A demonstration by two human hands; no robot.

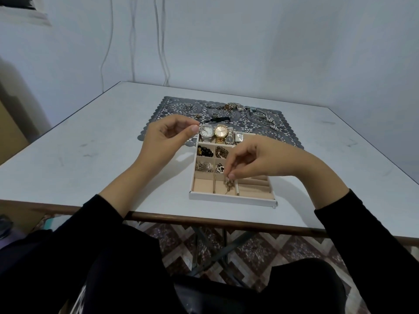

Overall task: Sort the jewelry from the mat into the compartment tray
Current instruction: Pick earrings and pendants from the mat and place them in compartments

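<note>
No legible text; watch dials (pixel 207 131) in tray (pixel 233 198) too small to read.

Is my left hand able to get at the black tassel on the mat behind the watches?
Probably yes: the black tassel lies uncovered on the mat beyond the left hand, with nothing between. Its fingertips look pinched, perhaps on something small it must drop first.

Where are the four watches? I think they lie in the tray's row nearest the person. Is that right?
Not quite. The head view shows the four watches lying in the tray's farthest row, the one beside the mat, not the row nearest the person.
</note>
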